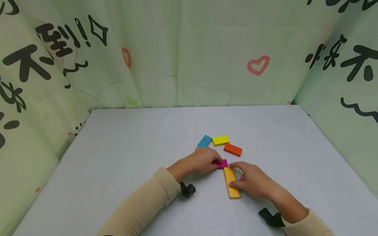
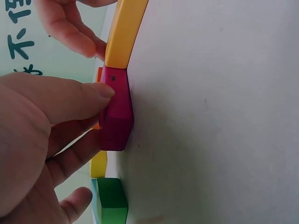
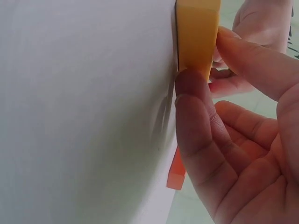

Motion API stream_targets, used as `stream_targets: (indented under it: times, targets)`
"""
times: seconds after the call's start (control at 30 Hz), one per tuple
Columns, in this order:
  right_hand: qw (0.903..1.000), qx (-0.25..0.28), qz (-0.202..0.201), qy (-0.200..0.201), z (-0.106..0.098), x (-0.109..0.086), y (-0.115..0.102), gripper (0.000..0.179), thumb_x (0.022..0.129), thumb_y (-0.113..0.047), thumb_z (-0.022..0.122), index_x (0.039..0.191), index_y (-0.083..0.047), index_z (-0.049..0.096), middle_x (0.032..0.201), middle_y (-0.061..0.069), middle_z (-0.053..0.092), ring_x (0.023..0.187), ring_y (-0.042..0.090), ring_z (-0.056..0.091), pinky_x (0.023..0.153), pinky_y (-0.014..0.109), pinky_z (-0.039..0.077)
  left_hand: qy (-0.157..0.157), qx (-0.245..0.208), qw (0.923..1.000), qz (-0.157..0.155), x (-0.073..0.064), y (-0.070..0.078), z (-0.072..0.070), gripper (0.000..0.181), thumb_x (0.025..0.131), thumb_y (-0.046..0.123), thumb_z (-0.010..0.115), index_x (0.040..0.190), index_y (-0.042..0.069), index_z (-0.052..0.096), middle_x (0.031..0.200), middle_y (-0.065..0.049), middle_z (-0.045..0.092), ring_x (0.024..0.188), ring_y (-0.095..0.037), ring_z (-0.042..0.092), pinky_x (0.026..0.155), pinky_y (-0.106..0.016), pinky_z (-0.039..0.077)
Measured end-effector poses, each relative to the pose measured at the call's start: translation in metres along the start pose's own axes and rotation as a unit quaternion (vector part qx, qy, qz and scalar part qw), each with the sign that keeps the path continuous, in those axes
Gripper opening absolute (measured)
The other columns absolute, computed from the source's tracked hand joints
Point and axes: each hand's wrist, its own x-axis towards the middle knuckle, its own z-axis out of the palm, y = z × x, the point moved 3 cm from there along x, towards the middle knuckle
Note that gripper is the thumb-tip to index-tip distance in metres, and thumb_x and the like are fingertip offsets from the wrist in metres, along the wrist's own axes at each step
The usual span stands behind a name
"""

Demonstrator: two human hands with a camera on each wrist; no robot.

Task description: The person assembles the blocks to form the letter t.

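Observation:
My left hand (image 1: 203, 159) pinches a magenta block (image 2: 116, 112), its thumb on one face and fingers behind. One end of this block touches the far end of a longer amber-yellow block (image 1: 231, 183). The right hand (image 1: 255, 179) holds that amber block, with the thumb (image 3: 254, 60) on one side and a fingertip by its far end. Beyond the hands, a blue block (image 1: 205, 141), a yellow block (image 1: 220, 140) and an orange block (image 1: 233, 149) form a curved row. A green block (image 2: 112, 200) shows in the left wrist view; my left hand hides it from the head view.
All the blocks lie on a white-covered table (image 1: 124, 157). Pale green curtains (image 1: 212, 65) with dark lettering and hearts surround its back and sides. Each wrist wears a black camera mount, such as the left mount (image 1: 187, 190), low over the table.

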Motion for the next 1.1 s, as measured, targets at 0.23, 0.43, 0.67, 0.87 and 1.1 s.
stream_targets:
  times: [0.23,0.43,0.67,0.87,1.1]
  targets:
    - [0.9999,0.008,-0.006,-0.005,0.000,-0.001,-0.001,0.066,0.082,-0.031,0.083,0.135,-0.003,0.056,0.085,-0.002,0.054,0.065,0.014,0.053,0.062,0.027,0.048,-0.001,0.039,0.9992,-0.013,-0.002,0.004,0.000,0.027,0.094,0.027,0.072,0.121,0.022,0.075,0.118,0.008,0.066,0.110,-0.012,0.051,0.088,-0.031,0.040]
    - [0.9999,0.000,-0.015,0.003,-0.005,0.000,0.001,0.066,0.083,-0.034,0.082,0.135,-0.002,0.056,0.084,-0.002,0.054,0.068,0.014,0.052,0.063,0.028,0.047,-0.002,0.077,0.9965,-0.033,-0.006,0.010,0.001,0.028,0.094,0.029,0.072,0.121,0.025,0.075,0.123,0.007,0.063,0.114,-0.015,0.048,0.095,-0.037,0.041]
    - [0.9995,-0.019,-0.015,0.022,-0.017,0.004,0.003,0.064,0.084,-0.031,0.082,0.135,-0.001,0.056,0.088,0.000,0.058,0.071,0.014,0.053,0.063,0.027,0.049,0.015,0.108,0.9938,-0.019,-0.008,0.019,0.004,0.033,0.092,0.039,0.072,0.120,0.021,0.075,0.120,0.006,0.064,0.107,-0.014,0.050,0.089,-0.034,0.042]
    - [0.9976,-0.040,-0.033,0.047,-0.027,0.009,0.005,0.060,0.086,-0.030,0.080,0.133,-0.001,0.058,0.110,0.009,0.063,0.084,0.017,0.058,0.070,0.031,0.051,0.036,0.082,0.9959,-0.008,-0.009,0.020,0.006,0.034,0.091,0.039,0.074,0.117,0.016,0.074,0.111,0.002,0.064,0.095,-0.010,0.054,0.077,-0.018,0.044]
    - [0.9947,-0.058,-0.047,0.071,-0.035,0.017,0.009,0.055,0.087,-0.026,0.079,0.130,0.001,0.058,0.118,0.016,0.063,0.098,0.030,0.061,0.079,0.043,0.055,0.071,0.034,0.9964,-0.032,-0.009,0.020,0.012,0.039,0.087,0.043,0.077,0.111,0.012,0.074,0.107,0.001,0.062,0.092,-0.010,0.053,0.072,-0.015,0.044]
